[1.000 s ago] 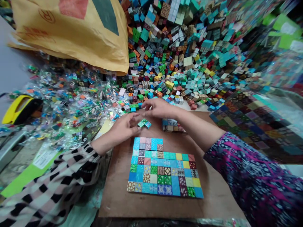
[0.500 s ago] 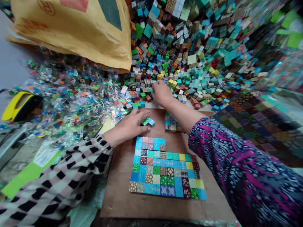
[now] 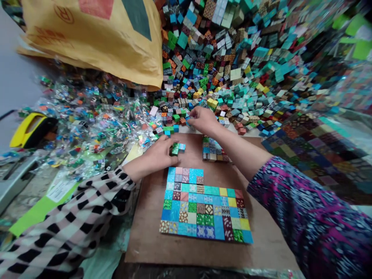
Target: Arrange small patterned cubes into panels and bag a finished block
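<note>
My left hand (image 3: 160,152), in a checkered sleeve, rests at the board's upper left. Its thumb and fingers close around a small group of green and light-blue blocks (image 3: 178,148). My right hand (image 3: 203,119), in a purple patterned sleeve, is at the near edge of the loose block pile (image 3: 215,93). Its fingers are pinched together; what is between them, if anything, is hidden. Below both hands lies a flat, tightly packed sheet of patterned square blocks (image 3: 200,211), its top row only partly filled. Under my right wrist sits a smaller block cluster (image 3: 212,150), partly covered.
The brown board (image 3: 148,248) carries the block sheet. A yellow bag (image 3: 95,42) bulges at the upper left, above many small plastic-wrapped pieces (image 3: 95,116). A yellow-and-black tool (image 3: 30,130) lies at far left. Clear-wrapped block packs (image 3: 316,155) stand at the right.
My right hand has drawn back slightly toward me and to the right, its fingers now pinched. The green and light-blue blocks have turned a little and sit closer in my left hand.
</note>
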`<state>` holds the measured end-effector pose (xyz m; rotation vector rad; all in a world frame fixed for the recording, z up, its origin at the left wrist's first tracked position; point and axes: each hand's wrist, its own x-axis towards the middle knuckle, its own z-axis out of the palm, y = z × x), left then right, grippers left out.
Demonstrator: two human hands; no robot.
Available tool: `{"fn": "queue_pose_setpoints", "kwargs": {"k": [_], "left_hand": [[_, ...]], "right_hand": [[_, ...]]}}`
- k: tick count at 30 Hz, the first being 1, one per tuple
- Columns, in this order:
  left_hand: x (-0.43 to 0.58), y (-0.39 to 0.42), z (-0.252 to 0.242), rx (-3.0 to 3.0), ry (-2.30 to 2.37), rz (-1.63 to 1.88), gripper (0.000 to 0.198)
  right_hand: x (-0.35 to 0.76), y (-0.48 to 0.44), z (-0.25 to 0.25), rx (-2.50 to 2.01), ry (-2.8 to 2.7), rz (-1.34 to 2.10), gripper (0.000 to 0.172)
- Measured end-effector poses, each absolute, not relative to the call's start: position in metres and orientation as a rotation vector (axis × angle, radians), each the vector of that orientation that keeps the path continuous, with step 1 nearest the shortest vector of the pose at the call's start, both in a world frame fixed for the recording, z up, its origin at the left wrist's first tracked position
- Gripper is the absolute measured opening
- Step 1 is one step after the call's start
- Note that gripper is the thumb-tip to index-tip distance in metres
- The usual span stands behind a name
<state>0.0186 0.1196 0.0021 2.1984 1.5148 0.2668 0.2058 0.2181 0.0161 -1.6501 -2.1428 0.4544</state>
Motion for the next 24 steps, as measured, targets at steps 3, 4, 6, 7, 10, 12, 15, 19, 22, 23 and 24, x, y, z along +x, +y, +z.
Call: {"fn": "queue_pose_setpoints", "kwargs": {"k": [3, 4, 6, 7, 10, 12, 15, 19, 22, 23, 24], "left_hand": [[0.014, 0.120, 0.001, 2.126, 1.477, 0.376, 0.039], [0.014, 0.120, 0.000, 2.116, 1.471, 0.405, 0.038], [0.013, 0.121, -0.003, 2.092, 1.475, 0.445, 0.038], [0.013, 0.121, -0.004, 2.078, 1.477, 0.455, 0.038], [0.013, 0.120, -0.007, 2.047, 1.490, 0.473, 0.037], [0.014, 0.119, -0.010, 2.036, 1.499, 0.491, 0.037], [0.013, 0.118, -0.014, 2.016, 1.495, 0.554, 0.038], [0.013, 0.117, -0.013, 2.034, 1.496, 0.559, 0.036], [0.015, 0.117, -0.008, 2.067, 1.509, 0.506, 0.036], [0.015, 0.118, -0.007, 2.074, 1.512, 0.497, 0.037], [0.015, 0.118, -0.007, 2.079, 1.513, 0.492, 0.038]], "right_hand": [[0.213, 0.183, 0.016, -1.450, -2.116, 0.787, 0.019], [0.214, 0.172, 0.015, -1.358, -2.137, 0.849, 0.018], [0.216, 0.155, 0.013, -1.232, -2.167, 0.875, 0.016], [0.216, 0.150, 0.012, -1.214, -2.159, 0.863, 0.015], [0.216, 0.147, 0.012, -1.294, -2.094, 0.758, 0.016], [0.216, 0.150, 0.012, -1.308, -2.167, 0.689, 0.016], [0.216, 0.150, 0.013, -1.238, -2.336, 0.697, 0.011], [0.217, 0.142, 0.013, -1.170, -2.279, 0.799, 0.013], [0.216, 0.135, 0.014, -1.064, -2.352, 0.835, 0.017], [0.216, 0.133, 0.014, -1.026, -2.402, 0.812, 0.019], [0.215, 0.132, 0.015, -0.994, -2.451, 0.774, 0.022]]}}
